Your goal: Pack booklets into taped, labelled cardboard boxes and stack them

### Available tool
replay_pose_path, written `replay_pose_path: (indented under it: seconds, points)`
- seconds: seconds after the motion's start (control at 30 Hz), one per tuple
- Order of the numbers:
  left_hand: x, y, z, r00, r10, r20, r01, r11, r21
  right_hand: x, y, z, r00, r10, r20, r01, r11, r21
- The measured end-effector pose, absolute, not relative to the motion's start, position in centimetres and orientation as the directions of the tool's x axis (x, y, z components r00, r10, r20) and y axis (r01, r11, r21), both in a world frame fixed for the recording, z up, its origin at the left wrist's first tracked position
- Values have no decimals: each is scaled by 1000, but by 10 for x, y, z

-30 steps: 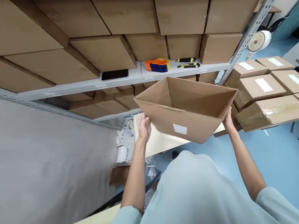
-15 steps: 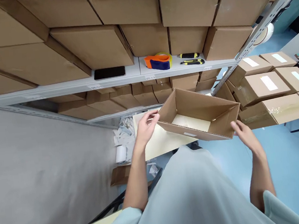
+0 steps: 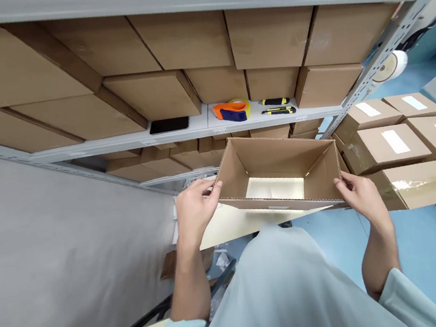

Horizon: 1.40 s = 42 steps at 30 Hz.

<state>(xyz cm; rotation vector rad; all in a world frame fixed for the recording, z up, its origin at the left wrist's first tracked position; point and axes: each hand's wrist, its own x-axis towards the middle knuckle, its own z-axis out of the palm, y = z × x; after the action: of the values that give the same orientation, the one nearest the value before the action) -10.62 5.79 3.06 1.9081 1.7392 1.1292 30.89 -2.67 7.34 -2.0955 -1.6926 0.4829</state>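
Between my hands is a brown cardboard box (image 3: 283, 155) with no top and no bottom; the cream board (image 3: 225, 226) shows through it. Its near wall bears a small white label. My left hand (image 3: 197, 208) pinches the left wall at its near corner, thumb inside and fingers outside. At the opposite end my right hand (image 3: 361, 194) grips the right wall the same way. The box is held above the cream board, close in front of my body; whether its lower edge touches the board I cannot tell.
A metal shelf (image 3: 121, 143) full of closed cartons stands ahead. On it lie a black phone (image 3: 169, 125), an orange and blue tape dispenser (image 3: 231, 111) and two utility knives (image 3: 278, 110). Labelled cartons (image 3: 397, 145) are stacked at right. A grey wall (image 3: 63, 254) borders the left.
The box has swung from slanted to nearly square with my body and come a little left. Both hands have kept hold. The view has tilted upward, showing more of the upper shelf.
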Motion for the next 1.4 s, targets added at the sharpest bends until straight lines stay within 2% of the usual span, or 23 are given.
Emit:
replay_pose_path:
  seconds: [0.1,0.23,0.43,0.73,0.83,0.97,1.1,1.27,1.4]
  points:
    - [-101,42,27,-103,929,356,724,-175,667,317,-3,67,142,990,-25,851,-135,-508]
    - [-96,23,9,-161,934,318,791,-71,608,315,24,46,56,995,-88,878,-91,-469]
    - [-84,5,-8,-149,982,113,830,62,555,299,43,20,6,979,-203,928,-81,-363]
    - [-79,18,-11,80,996,50,840,-94,535,290,48,23,16,971,-238,982,-60,-177]
    - [-81,18,-15,87,996,36,842,-93,531,286,50,27,3,972,-236,984,-45,-172]
    - [-82,12,-17,51,998,21,824,-54,564,283,44,26,-27,971,-238,974,-28,-224]
    - [-83,7,-17,78,997,-16,764,-49,643,285,42,25,46,968,-248,980,-91,-174]
    - [-88,5,-21,94,988,-120,669,27,743,282,59,30,-32,968,-248,958,-41,-283]
    - [-88,11,-24,47,998,-43,643,3,766,268,66,31,-48,957,-286,981,-9,-192]
